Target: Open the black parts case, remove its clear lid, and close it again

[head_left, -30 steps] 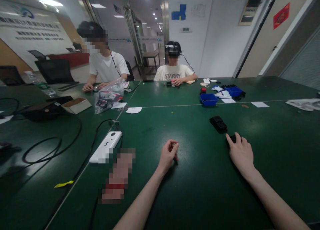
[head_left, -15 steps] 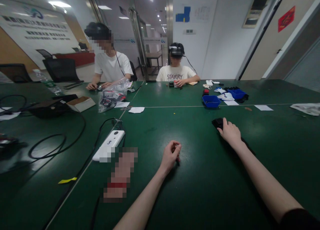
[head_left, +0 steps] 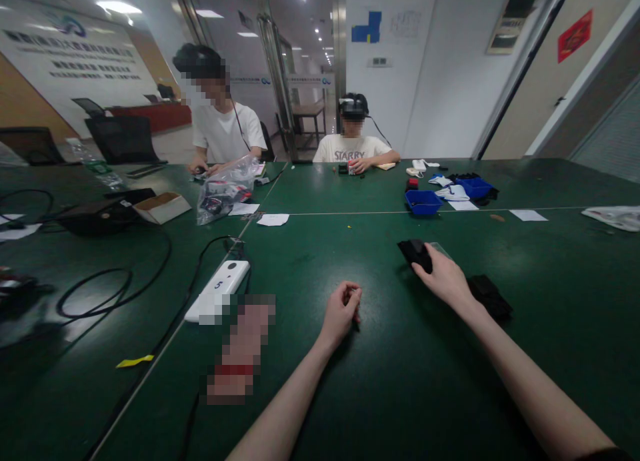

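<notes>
My right hand (head_left: 444,274) grips a flat black item (head_left: 416,255), perhaps packaged, with a clear plastic edge showing beyond the fingers. It is held tilted just over the green table (head_left: 390,381). Beside my right wrist lies a black folded bundle (head_left: 489,297), apparently fabric. My left hand (head_left: 342,311) rests on the table near the middle, fingers curled in. Something small and dark shows at its underside, too hidden to name.
A white power bank (head_left: 220,289) marked 5 and a blurred-out flat object (head_left: 245,347) lie left of my left arm. Blue trays (head_left: 423,202) stand at the far right. Two people (head_left: 223,127) sit across the table. Black cables (head_left: 95,294) loop at left.
My right hand has lifted the black item and moved it left and toward me, uncovering the black bundle by my wrist. My left hand has hardly moved.
</notes>
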`<state>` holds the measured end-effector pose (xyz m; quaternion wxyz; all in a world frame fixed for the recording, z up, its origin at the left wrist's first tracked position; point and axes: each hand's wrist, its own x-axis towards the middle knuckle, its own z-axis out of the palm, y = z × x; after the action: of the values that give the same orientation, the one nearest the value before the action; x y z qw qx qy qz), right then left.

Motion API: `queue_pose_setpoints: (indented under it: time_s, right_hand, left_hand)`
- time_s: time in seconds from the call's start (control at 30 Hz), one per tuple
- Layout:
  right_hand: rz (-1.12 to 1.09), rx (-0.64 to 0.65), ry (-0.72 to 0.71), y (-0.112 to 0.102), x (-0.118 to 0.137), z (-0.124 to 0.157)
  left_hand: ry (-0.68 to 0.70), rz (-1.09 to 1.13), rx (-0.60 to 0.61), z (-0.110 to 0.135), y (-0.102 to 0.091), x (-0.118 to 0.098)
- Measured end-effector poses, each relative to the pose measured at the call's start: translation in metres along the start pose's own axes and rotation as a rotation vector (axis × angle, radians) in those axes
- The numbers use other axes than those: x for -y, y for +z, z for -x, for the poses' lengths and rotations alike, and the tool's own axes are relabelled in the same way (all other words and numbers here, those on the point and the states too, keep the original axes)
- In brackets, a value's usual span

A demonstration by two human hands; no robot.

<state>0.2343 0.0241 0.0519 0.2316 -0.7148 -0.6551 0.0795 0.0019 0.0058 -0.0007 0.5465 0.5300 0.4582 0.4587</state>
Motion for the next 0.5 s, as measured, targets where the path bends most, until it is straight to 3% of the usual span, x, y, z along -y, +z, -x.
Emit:
queue_pose_setpoints:
  time_s: [0.17, 0.3, 0.4, 0.5]
  right_hand:
    - [-0.618, 0.412, -0.043, 0.031, 0.034, 0.034]
    - [-1.033, 0.595, 0.064, 0.053, 0.045, 0.054]
    - [-1.146, 0.749, 0.114, 0.058, 0.045, 0.059]
    - [-1.106, 0.869, 0.120, 0.056, 0.043, 0.059]
  left_hand:
    - [-0.040, 0.041, -0.052, -0.002, -0.001, 0.001]
    - [-0.032, 0.031, -0.076, -0.002, -0.001, 0.002]
    - [0.024, -0.004, -0.142, -0.003, -0.003, 0.001]
    - [0.083, -0.071, -0.177, -0.003, -0.004, -0.001]
